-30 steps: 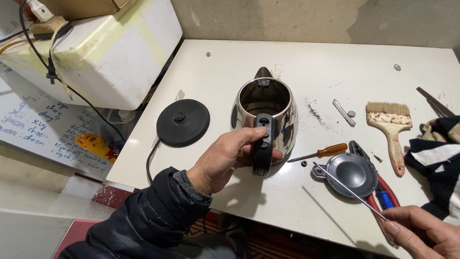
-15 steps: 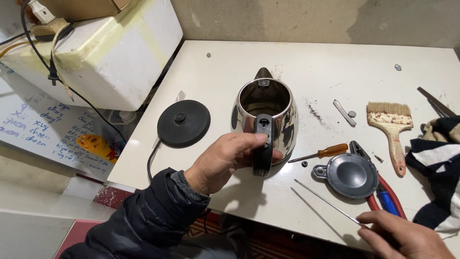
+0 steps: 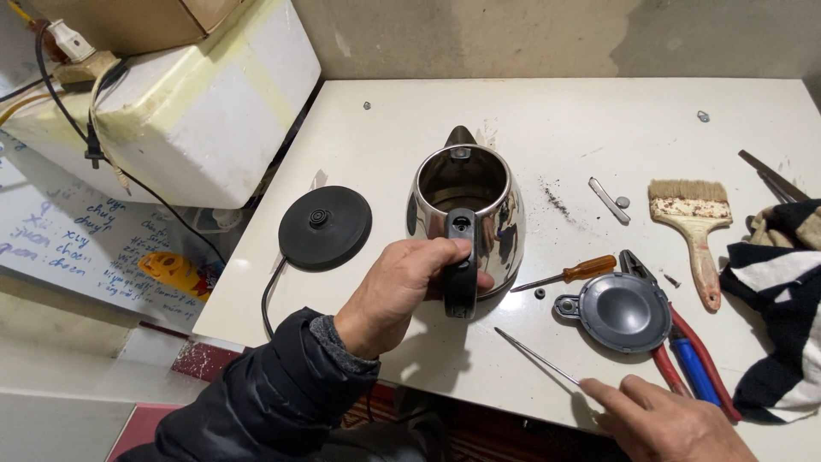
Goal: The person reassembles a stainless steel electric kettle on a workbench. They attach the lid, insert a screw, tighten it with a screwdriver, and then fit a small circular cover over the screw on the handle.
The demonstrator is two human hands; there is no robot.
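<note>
Since a moment ago, my right hand (image 3: 663, 419) has slid left along the bottom edge of the picture, and the thin metal rod (image 3: 537, 357) it pinches now lies flat and points up-left toward the kettle (image 3: 466, 218). Before, the rod reached over the round grey lid (image 3: 623, 310); now it lies apart from it.

My left hand (image 3: 410, 287) has not moved. It is wrapped around the black handle (image 3: 460, 261) of the shiny kettle, in the middle of the picture, on the white worktop (image 3: 530, 111). I hold it tight so the kettle stays still and upright with its open top facing me.

The black base (image 3: 326, 228) sits left of the kettle. The orange screwdriver (image 3: 569, 274) lies just right of it, beside the lid. Red and blue pliers (image 3: 684, 355) lie partly under the lid. A paintbrush (image 3: 693, 222) rests at the right, near a striped cloth (image 3: 778, 299).
</note>
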